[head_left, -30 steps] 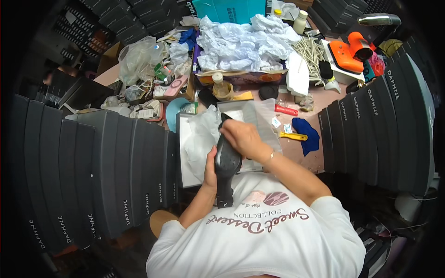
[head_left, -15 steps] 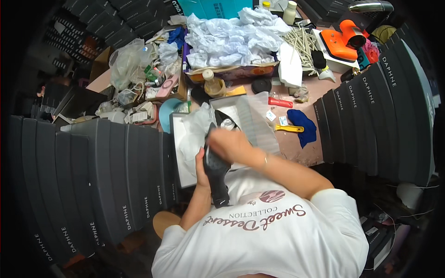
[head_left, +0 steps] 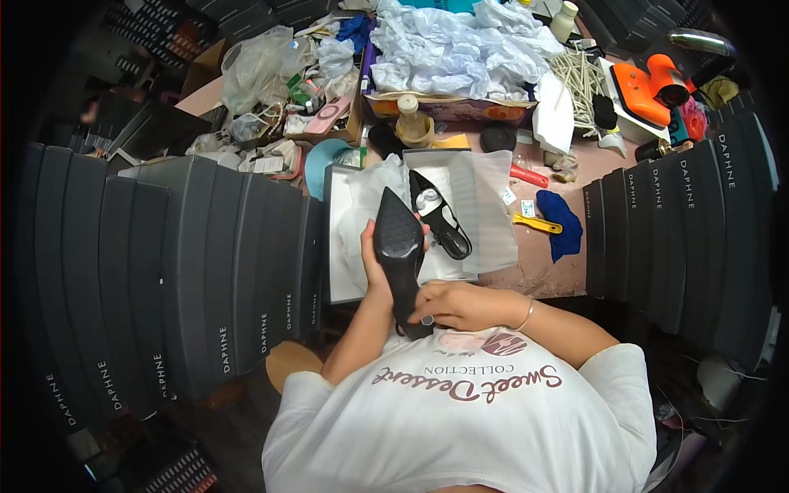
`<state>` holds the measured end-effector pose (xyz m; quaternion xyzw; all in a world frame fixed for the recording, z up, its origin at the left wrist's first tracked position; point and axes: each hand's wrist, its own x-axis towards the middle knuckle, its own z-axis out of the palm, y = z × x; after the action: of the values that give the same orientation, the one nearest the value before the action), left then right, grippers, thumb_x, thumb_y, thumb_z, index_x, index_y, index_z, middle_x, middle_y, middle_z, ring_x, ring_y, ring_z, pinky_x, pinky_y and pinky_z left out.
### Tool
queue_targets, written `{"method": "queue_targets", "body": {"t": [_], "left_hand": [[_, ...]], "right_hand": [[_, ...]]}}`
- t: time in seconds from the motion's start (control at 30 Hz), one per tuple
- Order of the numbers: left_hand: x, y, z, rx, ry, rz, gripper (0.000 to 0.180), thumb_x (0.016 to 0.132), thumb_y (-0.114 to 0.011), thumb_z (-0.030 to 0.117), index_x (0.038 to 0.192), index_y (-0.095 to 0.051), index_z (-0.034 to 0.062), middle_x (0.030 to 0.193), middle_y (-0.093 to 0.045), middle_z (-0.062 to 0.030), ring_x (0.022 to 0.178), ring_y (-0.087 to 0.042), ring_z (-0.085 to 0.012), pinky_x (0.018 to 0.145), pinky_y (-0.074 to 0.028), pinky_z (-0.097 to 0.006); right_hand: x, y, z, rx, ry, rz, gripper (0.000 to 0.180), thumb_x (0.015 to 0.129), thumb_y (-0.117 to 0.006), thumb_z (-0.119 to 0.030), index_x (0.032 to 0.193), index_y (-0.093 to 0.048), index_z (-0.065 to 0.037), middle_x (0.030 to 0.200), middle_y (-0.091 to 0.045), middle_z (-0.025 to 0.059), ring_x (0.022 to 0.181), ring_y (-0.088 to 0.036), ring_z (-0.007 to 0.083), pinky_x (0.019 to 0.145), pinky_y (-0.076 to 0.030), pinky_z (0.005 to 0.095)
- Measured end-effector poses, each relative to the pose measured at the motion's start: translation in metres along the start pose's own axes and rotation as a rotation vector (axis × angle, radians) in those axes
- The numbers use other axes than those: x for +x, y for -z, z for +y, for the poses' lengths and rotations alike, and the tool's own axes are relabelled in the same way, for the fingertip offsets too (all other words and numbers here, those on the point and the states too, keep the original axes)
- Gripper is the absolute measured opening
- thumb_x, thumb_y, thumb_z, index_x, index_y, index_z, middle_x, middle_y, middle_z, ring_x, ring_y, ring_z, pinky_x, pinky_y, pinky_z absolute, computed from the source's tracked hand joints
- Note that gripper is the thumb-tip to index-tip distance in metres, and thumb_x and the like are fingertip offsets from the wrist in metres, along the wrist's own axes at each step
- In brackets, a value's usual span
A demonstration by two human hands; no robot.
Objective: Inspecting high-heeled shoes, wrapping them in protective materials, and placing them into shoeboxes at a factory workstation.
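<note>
pink surface (head_left: 549, 281) beyond; left hand (head_left: 376, 267) holds black pointed-toe shoe (head_left: 399, 238), right hand (head_left: 464, 306) touches its lower end, grip unclear.

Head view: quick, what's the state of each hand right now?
Left hand: closed around a black pointed shoe, sole facing the camera.
Right hand: fingers bent at its heel end; whether they grip cannot be told.

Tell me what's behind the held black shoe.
Around its edges: crumpled white paper and an open box, with a second black shoe lying to its right. Whatever sits directly behind the held black shoe is covered.
</note>
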<state>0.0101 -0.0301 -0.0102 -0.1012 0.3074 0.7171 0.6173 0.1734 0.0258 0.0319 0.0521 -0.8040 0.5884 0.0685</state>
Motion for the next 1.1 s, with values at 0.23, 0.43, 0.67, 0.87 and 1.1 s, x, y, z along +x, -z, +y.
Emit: {"method": "queue_targets", "body": {"t": [0.23,0.43,0.67,0.87,1.1], "left_hand": [[-0.004,0.013,-0.009,0.010,0.065,-0.051,0.069,0.088,-0.038,0.059,0.120,-0.052,-0.0007,0.111,-0.060,-0.0168,0.099,-0.060,-0.0284,0.085,-0.052,-0.043],[0.003,0.044,-0.007,-0.181,0.151,-0.263,0.085,0.084,-0.037,0.068,0.126,-0.046,-0.0053,0.116,-0.057,-0.0208,0.108,-0.057,-0.0313,0.096,-0.045,-0.042],[-0.038,0.031,-0.009,0.274,0.125,0.006,0.062,0.088,-0.055,0.054,0.126,-0.049,0.0048,0.118,-0.058,-0.0156,0.111,-0.056,-0.0260,0.095,-0.047,-0.040],[-0.003,-0.014,0.011,0.455,-0.296,0.159,0.035,0.090,-0.062,0.034,0.103,-0.057,0.0021,0.082,-0.062,-0.0056,0.061,-0.059,-0.0135,0.056,-0.050,-0.026],[0.005,-0.036,0.011,0.360,-0.417,0.144,0.038,0.092,-0.057,0.039,0.100,-0.055,0.0016,0.066,-0.054,-0.0064,0.059,-0.053,-0.0146,0.056,-0.047,-0.026]], "right_hand": [[0.028,0.013,0.009,-0.513,0.051,0.481,0.027,0.073,-0.064,0.000,0.098,-0.069,-0.008,0.089,-0.059,0.0074,0.087,-0.059,0.0261,0.076,-0.047,0.0364],[0.007,-0.006,0.007,-0.291,0.070,0.182,0.034,0.070,-0.065,-0.001,0.103,-0.068,-0.008,0.091,-0.055,0.0058,0.085,-0.054,0.0235,0.074,-0.045,0.0345],[0.013,0.002,0.003,-0.278,-0.025,0.231,0.025,0.076,-0.064,-0.003,0.101,-0.068,-0.007,0.094,-0.056,0.0085,0.089,-0.055,0.0266,0.075,-0.046,0.0349],[-0.036,0.047,0.004,-0.382,-0.331,0.390,0.019,0.078,-0.062,0.000,0.097,-0.067,-0.001,0.086,-0.057,0.0125,0.079,-0.058,0.0297,0.073,-0.047,0.0368],[-0.011,0.007,0.000,-0.761,0.097,0.422,0.036,0.070,-0.064,-0.001,0.106,-0.065,-0.008,0.094,-0.057,0.0068,0.080,-0.054,0.0227,0.069,-0.042,0.0361]]}}
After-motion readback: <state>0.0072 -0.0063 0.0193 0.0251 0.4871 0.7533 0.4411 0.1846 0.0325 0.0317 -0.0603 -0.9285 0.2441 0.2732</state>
